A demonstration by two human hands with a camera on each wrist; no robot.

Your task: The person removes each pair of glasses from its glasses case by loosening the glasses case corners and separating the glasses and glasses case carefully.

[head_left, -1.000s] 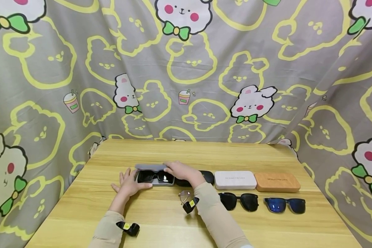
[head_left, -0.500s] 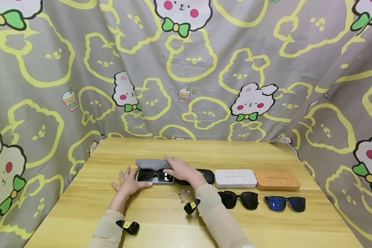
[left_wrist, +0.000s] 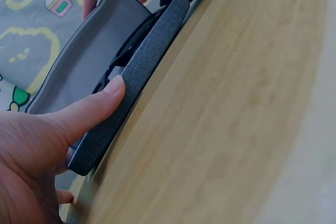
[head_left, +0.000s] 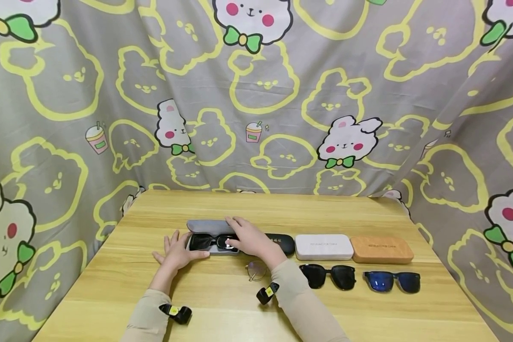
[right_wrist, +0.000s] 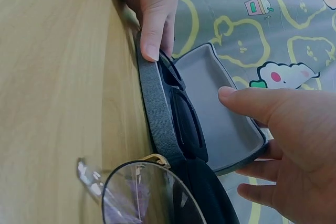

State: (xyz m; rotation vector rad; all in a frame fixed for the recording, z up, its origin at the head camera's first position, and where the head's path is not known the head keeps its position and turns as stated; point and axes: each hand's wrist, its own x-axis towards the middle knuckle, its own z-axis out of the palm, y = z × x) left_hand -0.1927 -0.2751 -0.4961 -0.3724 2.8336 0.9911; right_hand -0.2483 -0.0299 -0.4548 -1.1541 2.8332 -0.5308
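A grey glasses case (left_wrist: 152,51) lies on the table with its lid (head_left: 209,226) raised, showing a pale grey lining. Black sunglasses (head_left: 201,242) lie folded inside. My left hand (head_left: 177,254) holds the case's left end, thumb pressed to the front wall, other fingers around the end. At the right part of the lid, my right hand (head_left: 250,237) has its thumb on the inner side and its fingers behind, gripping it. In the head view that hand covers part of the sunglasses' right lens and the neighbouring black case (head_left: 284,243).
Right of the black case stand a white glasses case (head_left: 324,247) and an orange one (head_left: 382,249), in a row. In front lie thin-rimmed round glasses (head_left: 256,270), black sunglasses (head_left: 342,277) and blue-lensed sunglasses (head_left: 382,281). A patterned curtain (head_left: 282,118) surrounds the table.
The lid has swung further back than a second ago, baring more lining. My right hand has shifted slightly on it; the left hand has stayed at the case's end.
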